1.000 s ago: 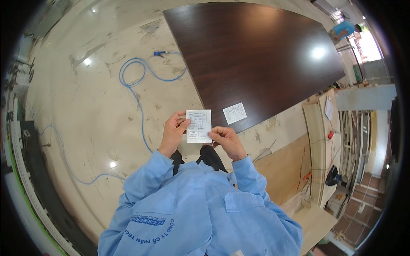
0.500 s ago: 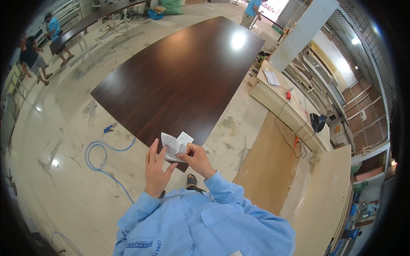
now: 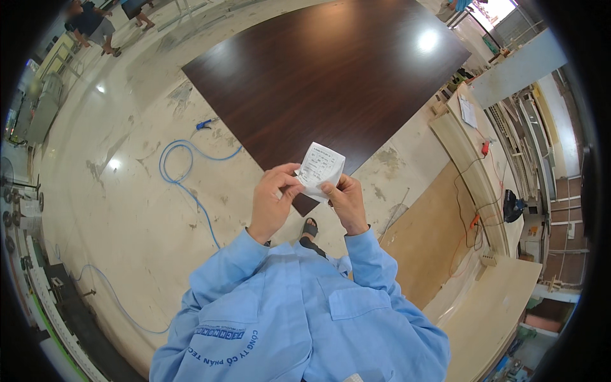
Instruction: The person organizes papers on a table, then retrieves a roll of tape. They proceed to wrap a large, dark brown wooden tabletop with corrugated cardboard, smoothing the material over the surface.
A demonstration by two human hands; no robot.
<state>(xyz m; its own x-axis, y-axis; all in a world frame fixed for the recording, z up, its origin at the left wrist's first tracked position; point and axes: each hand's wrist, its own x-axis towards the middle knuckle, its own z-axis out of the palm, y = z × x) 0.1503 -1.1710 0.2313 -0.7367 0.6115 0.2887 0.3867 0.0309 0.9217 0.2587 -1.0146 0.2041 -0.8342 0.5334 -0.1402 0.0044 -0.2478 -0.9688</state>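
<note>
A small folded white paper (image 3: 323,167) with printed lines is held up between my two hands, over the near corner of a dark brown wooden tabletop (image 3: 324,83). My left hand (image 3: 273,194) pinches its lower left edge, thumb against fingertips. From the other side my right hand (image 3: 348,198) grips the lower right edge, thumb on the front and fingers behind. The paper's back and lower folds are hidden. Beneath the hands, one of my sandalled feet (image 3: 310,227) shows on the floor.
A blue air hose (image 3: 170,156) with a blow gun (image 3: 205,124) lies coiled on the floor at left. To the right stands a pale bench (image 3: 474,184) with cords, a dark power tool (image 3: 512,205) and papers (image 3: 468,111). Another person (image 3: 95,28) is at far left.
The paper, earlier folded open with a loose sheet behind it, now shows one flat printed face. My left fingers have closed on its edge. The view has shifted, moving the tabletop up and right.
</note>
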